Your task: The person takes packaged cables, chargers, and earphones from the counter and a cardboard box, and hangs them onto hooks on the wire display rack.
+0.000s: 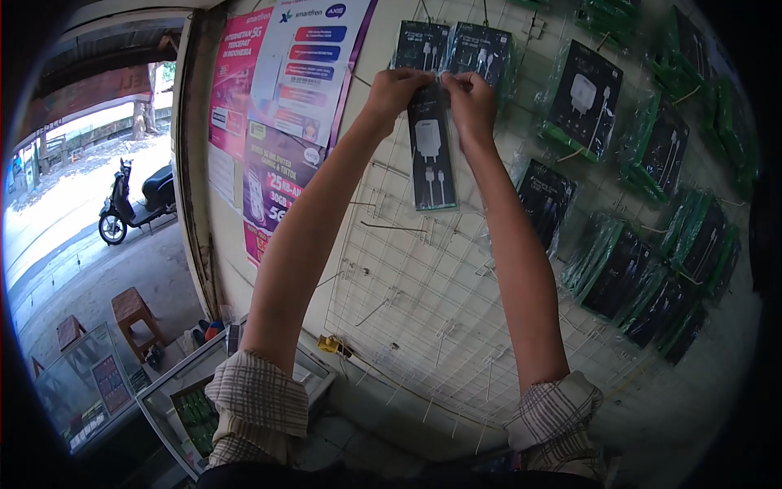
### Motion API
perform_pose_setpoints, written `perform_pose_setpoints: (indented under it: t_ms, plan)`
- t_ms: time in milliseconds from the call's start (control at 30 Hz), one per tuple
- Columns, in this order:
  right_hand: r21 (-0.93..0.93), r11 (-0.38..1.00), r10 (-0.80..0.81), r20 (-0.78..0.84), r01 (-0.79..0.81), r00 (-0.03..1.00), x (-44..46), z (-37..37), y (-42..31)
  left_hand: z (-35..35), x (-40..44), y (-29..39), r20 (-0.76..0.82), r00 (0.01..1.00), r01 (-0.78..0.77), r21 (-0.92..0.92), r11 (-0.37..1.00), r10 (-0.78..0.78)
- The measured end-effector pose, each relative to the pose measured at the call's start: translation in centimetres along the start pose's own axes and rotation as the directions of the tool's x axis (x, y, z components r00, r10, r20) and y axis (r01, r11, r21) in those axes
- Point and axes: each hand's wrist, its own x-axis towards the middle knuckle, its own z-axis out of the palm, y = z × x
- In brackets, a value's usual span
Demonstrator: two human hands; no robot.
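Both of my arms reach up to a wire grid rack (407,281) on the wall. My left hand (397,91) pinches the top left of a narrow black charger package (432,155), which shows a white charger and cables. At its top right, my right hand (470,96) is closed on the same package with fingertips pressed together. The package hangs upright between my wrists. Just above my hands are two black cable packages (422,45) (482,49) in clear plastic, hanging side by side. My fingers hide the narrow package's top edge.
More charger packages (582,98) in green-edged plastic hang to the right. Bare metal hooks (391,226) stick out below. Posters (293,65) cover the wall at left. A glass display case (167,391) stands low left, near a brown stool (137,314); a scooter (134,200) is outside.
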Motion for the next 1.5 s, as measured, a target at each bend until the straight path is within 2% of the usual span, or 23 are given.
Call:
perform_pose_setpoints:
  t_ms: [67, 167, 267, 333, 500, 633, 1000, 1100, 1200, 1500]
  plan:
    - [-0.009, 1.0, -0.009, -0.003, 0.009, 1.0, -0.1, -0.1, 0.2, -0.1, -0.1, 0.3, 0.069, 0.997, 0.043, 0.022, 0.999, -0.044]
    - [-0.012, 1.0, -0.027, -0.007, 0.027, 1.0, 0.1, 0.0, 0.6, 0.3, -0.4, 0.2, 0.064, 0.997, 0.046, -0.065, 0.997, -0.042]
    - [-0.039, 0.999, -0.027, -0.014, 0.027, 1.0, 0.0, -0.1, 0.7, 0.5, -0.5, 0.3, 0.032, 0.995, 0.093, -0.043, 0.995, -0.092]
    - [-0.062, 0.998, -0.031, -0.017, 0.03, 0.999, 0.0, 0.1, 1.0, 0.6, -0.6, -0.2, 0.033, 0.997, 0.07, -0.053, 0.996, -0.068]
    - [0.121, 0.993, -0.007, -0.008, 0.008, 1.0, -1.3, -0.4, 0.8, 0.6, -1.6, -0.8, 0.038, 0.999, -0.02, -0.081, 0.996, 0.023]
    - [0.125, 0.991, -0.048, 0.003, 0.047, 0.999, -1.5, -1.3, -0.3, 1.1, -1.6, -0.4, 0.021, 1.0, -0.021, -0.124, 0.992, 0.023]
    - [0.039, 0.995, -0.093, 0.008, 0.092, 0.996, -1.7, -1.1, -0.4, 0.9, -1.7, -0.3, -0.008, 1.0, -0.005, -0.071, 0.997, 0.004]
    - [0.068, 0.995, -0.072, 0.004, 0.071, 0.997, -1.5, -1.2, -0.4, 1.0, -1.5, -0.4, 0.0, 1.0, 0.006, -0.088, 0.996, -0.006]
    - [0.016, 0.997, -0.079, -0.003, 0.079, 0.997, -1.4, -1.3, -0.4, 1.1, -1.3, -0.6, -0.004, 0.999, -0.042, -0.106, 0.993, 0.042]
    - [-0.058, 0.995, -0.084, 0.007, 0.084, 0.996, -2.1, -1.1, 1.1, 1.0, -1.0, -3.5, -0.005, 0.999, 0.041, -0.138, 0.99, -0.043]
